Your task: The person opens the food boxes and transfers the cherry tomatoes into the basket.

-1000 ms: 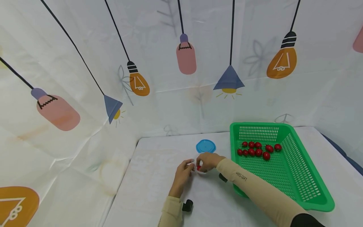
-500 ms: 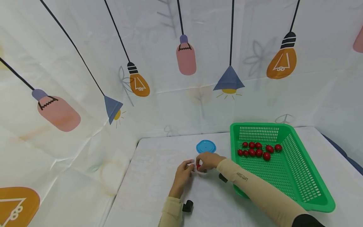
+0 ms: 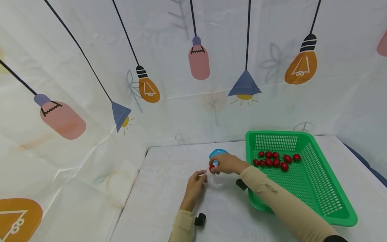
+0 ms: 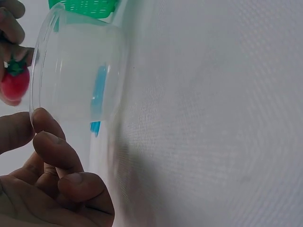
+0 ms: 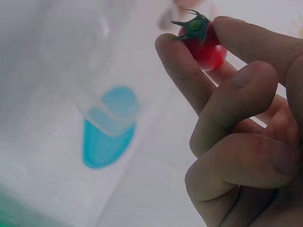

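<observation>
A clear round plastic tub (image 4: 78, 61) stands on the white tabletop. My left hand (image 3: 195, 187) pinches its rim between thumb and fingers, at the tub's left side in the head view. Nothing shows inside the tub through its wall in the left wrist view. Just above the tub, my right hand (image 3: 228, 164) holds a red cherry tomato (image 5: 206, 52) between thumb and fingertips. The tomato's green leafy top faces the camera in the right wrist view. A round blue lid (image 3: 217, 153) lies behind the tub, partly covered by the right hand in the head view.
To the right stands a green slotted basket (image 3: 305, 191) with several cherry tomatoes (image 3: 276, 163) toward its back left. The right forearm reaches across its near left side. A white printed cloth (image 3: 181, 111) hangs behind and to the left of the table (image 3: 163, 188).
The right hand has risen out of the tub and moved slightly back and right, bringing the cherry tomato above the rim. The left hand has stayed in place.
</observation>
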A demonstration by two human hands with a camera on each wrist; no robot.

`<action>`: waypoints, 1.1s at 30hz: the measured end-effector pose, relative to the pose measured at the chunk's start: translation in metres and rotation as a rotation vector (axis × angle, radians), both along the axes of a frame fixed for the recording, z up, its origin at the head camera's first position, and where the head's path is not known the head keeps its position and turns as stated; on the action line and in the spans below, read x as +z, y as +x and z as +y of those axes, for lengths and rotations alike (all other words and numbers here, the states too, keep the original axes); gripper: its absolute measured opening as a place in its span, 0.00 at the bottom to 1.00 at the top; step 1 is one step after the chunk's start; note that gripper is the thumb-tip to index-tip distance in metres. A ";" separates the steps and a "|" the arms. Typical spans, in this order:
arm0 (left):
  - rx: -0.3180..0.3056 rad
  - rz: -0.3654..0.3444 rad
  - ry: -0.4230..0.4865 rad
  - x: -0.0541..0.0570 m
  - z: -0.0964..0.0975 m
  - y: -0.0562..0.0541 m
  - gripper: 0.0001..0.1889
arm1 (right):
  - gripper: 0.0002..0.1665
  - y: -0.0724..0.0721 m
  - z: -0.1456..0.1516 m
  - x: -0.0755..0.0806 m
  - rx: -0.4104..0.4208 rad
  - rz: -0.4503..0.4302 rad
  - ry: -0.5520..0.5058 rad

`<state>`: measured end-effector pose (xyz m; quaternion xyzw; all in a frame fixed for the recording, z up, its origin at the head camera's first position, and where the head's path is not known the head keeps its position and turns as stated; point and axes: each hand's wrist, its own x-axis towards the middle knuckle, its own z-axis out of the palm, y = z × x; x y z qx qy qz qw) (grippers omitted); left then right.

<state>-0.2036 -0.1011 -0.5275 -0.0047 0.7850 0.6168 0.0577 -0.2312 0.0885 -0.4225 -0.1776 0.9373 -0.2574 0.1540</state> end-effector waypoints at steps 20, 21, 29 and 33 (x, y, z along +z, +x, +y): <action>0.006 -0.023 -0.003 -0.001 0.000 0.000 0.19 | 0.20 0.015 0.088 0.045 -0.095 0.123 -0.082; 0.005 -0.021 -0.004 -0.001 0.000 0.000 0.19 | 0.21 0.016 0.093 0.047 -0.103 0.127 -0.075; 0.011 -0.026 -0.012 0.000 0.002 0.001 0.20 | 0.24 0.021 0.133 0.050 -0.122 0.179 -0.023; 0.011 -0.015 0.009 0.002 0.002 0.003 0.20 | 0.21 0.023 0.159 0.042 -0.131 0.170 -0.021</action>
